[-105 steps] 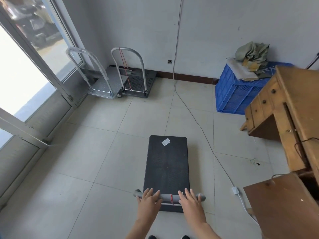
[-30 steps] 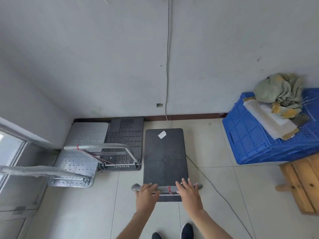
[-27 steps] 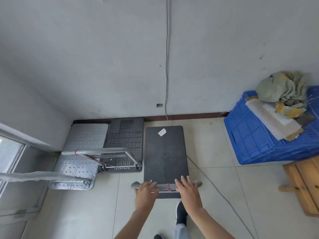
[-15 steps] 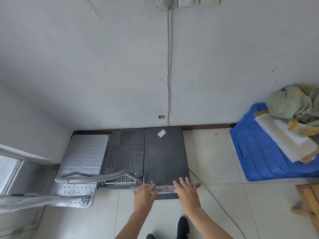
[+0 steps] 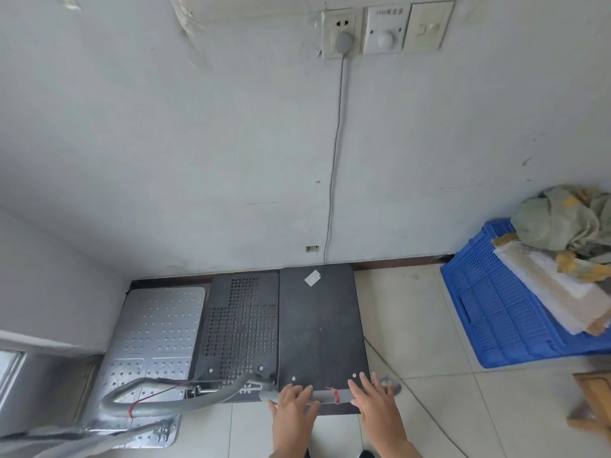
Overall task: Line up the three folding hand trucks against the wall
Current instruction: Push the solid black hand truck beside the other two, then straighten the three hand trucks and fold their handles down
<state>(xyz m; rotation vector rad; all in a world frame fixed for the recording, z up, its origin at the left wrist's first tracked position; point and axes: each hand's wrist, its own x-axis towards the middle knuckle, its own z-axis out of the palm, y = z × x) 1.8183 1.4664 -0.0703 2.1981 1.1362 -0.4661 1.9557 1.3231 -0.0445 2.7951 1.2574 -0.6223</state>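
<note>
Since the flat black hand truck (image 5: 320, 325) ahead of the hands looks snug against the wall (image 5: 198, 143), only a soft, even push is needed. The left hand (image 5: 292, 411) and right hand (image 5: 377, 408) lie flat, fingers straight, on its round grey handle (image 5: 325, 396). Left of them, side by side, sit the black hand truck with holes (image 5: 241, 325) and the shiny silver hand truck (image 5: 155, 335).

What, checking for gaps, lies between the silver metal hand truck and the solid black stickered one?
The black perforated hand truck, close beside the silver metal hand truck and solid black hand truck; head view.
</note>
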